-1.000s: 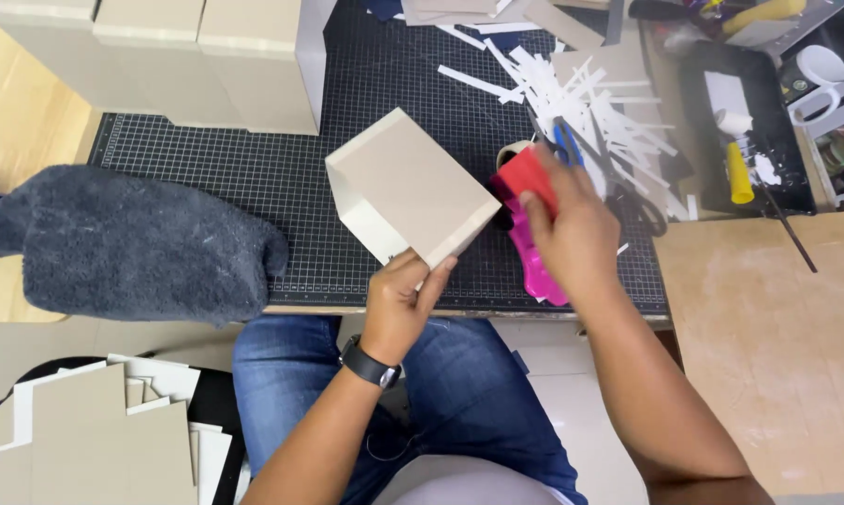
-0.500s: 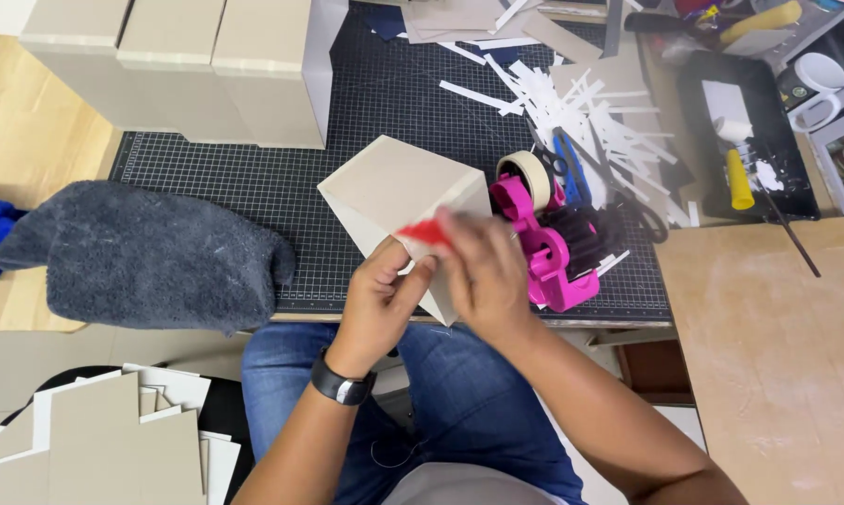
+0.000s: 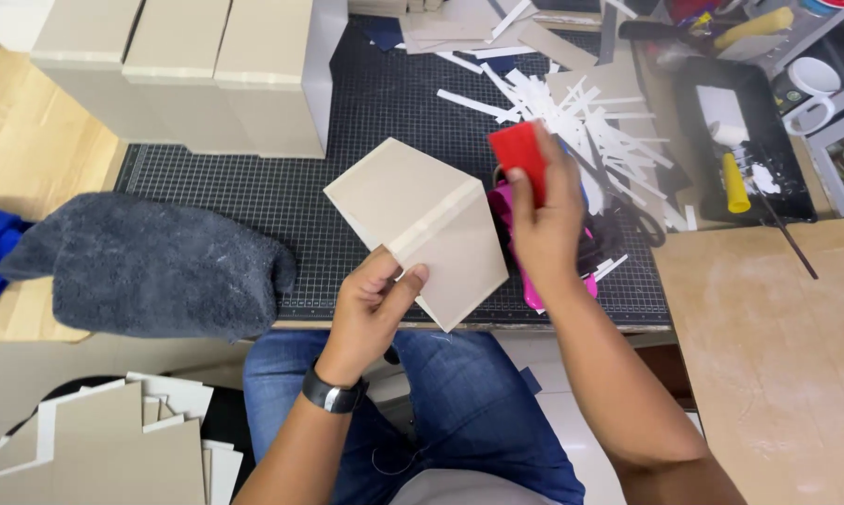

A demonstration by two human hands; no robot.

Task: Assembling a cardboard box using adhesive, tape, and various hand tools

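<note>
My left hand point(image 3: 373, 304) grips the near edge of a folded grey cardboard piece point(image 3: 413, 220), holding it tilted above the black gridded cutting mat point(image 3: 254, 187). A taped seam runs across the cardboard. My right hand point(image 3: 545, 224) holds a flat red scraper point(image 3: 520, 159) upright just right of the cardboard, above a pink tape dispenser point(image 3: 534, 281) that it partly hides.
A dark grey towel point(image 3: 151, 266) lies at the left. Grey cardboard boxes point(image 3: 207, 70) stand at the back left. White paper strips point(image 3: 581, 112) and scissors point(image 3: 642, 220) lie at the back right, next to a black tray point(image 3: 721, 150) with a yellow-handled roller. Cut boards point(image 3: 113, 449) sit on the floor.
My right hand lifted the red scraper off the cardboard's seam and moved it right, above the pink dispenser. The cardboard has turned so its taped seam faces up.
</note>
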